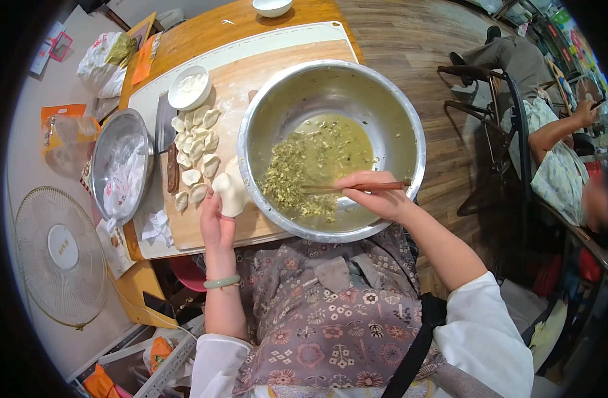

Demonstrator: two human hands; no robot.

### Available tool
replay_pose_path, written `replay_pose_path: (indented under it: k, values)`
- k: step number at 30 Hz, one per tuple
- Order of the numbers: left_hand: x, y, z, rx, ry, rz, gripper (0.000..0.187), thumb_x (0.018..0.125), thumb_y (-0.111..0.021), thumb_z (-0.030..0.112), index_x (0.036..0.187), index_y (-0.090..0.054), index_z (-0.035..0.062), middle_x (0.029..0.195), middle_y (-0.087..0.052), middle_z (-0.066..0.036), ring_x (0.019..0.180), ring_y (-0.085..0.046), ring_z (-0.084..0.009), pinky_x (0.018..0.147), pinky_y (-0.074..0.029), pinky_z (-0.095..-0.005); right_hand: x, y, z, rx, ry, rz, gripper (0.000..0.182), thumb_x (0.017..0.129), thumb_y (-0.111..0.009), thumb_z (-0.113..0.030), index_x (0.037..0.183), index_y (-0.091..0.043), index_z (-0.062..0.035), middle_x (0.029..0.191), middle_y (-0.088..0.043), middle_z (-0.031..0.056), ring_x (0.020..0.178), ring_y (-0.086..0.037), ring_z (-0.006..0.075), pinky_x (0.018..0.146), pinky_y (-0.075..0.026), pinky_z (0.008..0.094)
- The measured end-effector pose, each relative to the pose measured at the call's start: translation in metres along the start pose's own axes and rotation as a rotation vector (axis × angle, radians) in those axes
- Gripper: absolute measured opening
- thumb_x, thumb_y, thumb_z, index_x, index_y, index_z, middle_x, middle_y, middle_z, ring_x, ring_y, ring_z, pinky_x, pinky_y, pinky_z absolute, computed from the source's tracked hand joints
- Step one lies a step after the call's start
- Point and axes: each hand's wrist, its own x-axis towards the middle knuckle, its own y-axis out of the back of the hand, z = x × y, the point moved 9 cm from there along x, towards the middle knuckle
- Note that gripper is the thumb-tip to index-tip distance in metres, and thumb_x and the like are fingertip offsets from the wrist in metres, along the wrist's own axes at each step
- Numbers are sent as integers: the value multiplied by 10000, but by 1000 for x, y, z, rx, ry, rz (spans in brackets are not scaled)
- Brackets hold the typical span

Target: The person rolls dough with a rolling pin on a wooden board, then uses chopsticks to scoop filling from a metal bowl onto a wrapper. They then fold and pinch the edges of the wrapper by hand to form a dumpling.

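My right hand (377,194) grips a pair of chopsticks (389,186), their tips in the chopped green filling (287,176). The filling is heaped at the left side of a large steel bowl (413,142), with yellowish liquid pooled beside it. Just left of the bowl, my left hand (218,222) is closed on the edge of a flat, pale dough wrapper (230,194). Several small pieces of dough (201,142) lie on the wooden board (231,113) beyond that hand. Whether anything lies on the wrapper is not clear.
A small white bowl of flour (190,87) and a knife (172,166) sit on the board's left side. Further left are a metal basin (121,119) holding a plastic bag and a fan (62,255). Another person (549,149) sits at the right, by a chair (493,119).
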Motion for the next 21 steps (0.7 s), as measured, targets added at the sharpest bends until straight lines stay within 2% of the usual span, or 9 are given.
replay_pose_path:
  k: [2, 5, 8, 10, 11, 13, 17, 20, 21]
  values:
    - [-12, 0, 2, 52, -30, -6, 331, 948, -417, 159, 1223, -453, -22, 1238, -514, -149, 1154, -498, -254, 999, -401, -407, 0, -1, -1, 7, 12, 11, 207, 826, -590, -57, 1014, -672, -87, 928, -664, 77, 791, -638, 140, 710, -514, 251]
    - [-27, 3, 4, -127, -21, 39, 350, 957, -403, 171, 1258, -435, -4, 1274, -493, -135, 1192, -466, -255, 1022, -375, -423, -1, -1, -6, 61, 79, 27, 196, 827, -593, -62, 1004, -674, -83, 929, -666, 74, 791, -638, 142, 709, -514, 252]
    - [-31, -1, 4, -285, -36, -68, 347, 966, -389, 189, 1262, -436, 15, 1297, -476, -124, 1213, -444, -265, 1035, -353, -454, 1, -2, -11, 104, 133, 56, 188, 830, -592, -62, 998, -674, -83, 949, -667, 70, 818, -638, 153, 724, -512, 254]
    - [-35, -18, 6, -318, -68, -262, 354, 969, -387, 210, 1275, -430, 37, 1316, -460, -122, 1233, -420, -283, 1040, -335, -486, 6, -9, -14, 50, 177, 32, 182, 835, -587, -68, 994, -674, -82, 972, -667, 68, 866, -634, 165, 755, -508, 268]
    - [-37, -21, 4, -319, -69, -262, 354, 969, -387, 210, 1275, -430, 37, 1316, -460, -122, 1233, -420, -283, 1040, -335, -486, 10, -7, -16, 49, 177, 32, 182, 835, -587, -68, 994, -674, -82, 972, -667, 68, 866, -634, 165, 755, -508, 268]
    - [-40, -26, -4, -438, -7, -260, 363, 971, -382, 223, 1290, -418, 56, 1326, -448, -124, 1239, -412, -297, 1039, -328, -504, 20, -13, -7, 78, 28, -92, 185, 833, -592, -82, 999, -673, -85, 984, -668, 66, 902, -627, 171, 782, -501, 280]
    - [-45, -20, -18, -529, 108, -96, 370, 965, -396, 213, 1305, -400, 69, 1330, -443, -121, 1247, -403, -300, 1037, -325, -514, 23, -8, -10, 81, 87, -119, 198, 827, -600, -95, 1011, -671, -88, 984, -669, 65, 901, -625, 170, 791, -498, 282]
    - [-55, -19, -20, -369, 47, -93, 365, 957, -408, 173, 1298, -392, 45, 1307, -459, -128, 1223, -433, -292, 1023, -358, -488, 20, -11, -3, 96, 65, -115, 206, 820, -609, -98, 1017, -671, -87, 984, -669, 66, 900, -624, 160, 785, -497, 274]
    - [-55, -9, -26, -227, 59, -25, 366, 951, -414, 156, 1293, -387, 28, 1293, -468, -132, 1206, -450, -285, 1013, -377, -468, 19, -11, 4, 153, 2, -103, 205, 821, -611, -99, 1016, -671, -83, 989, -669, 65, 902, -622, 154, 783, -496, 273]
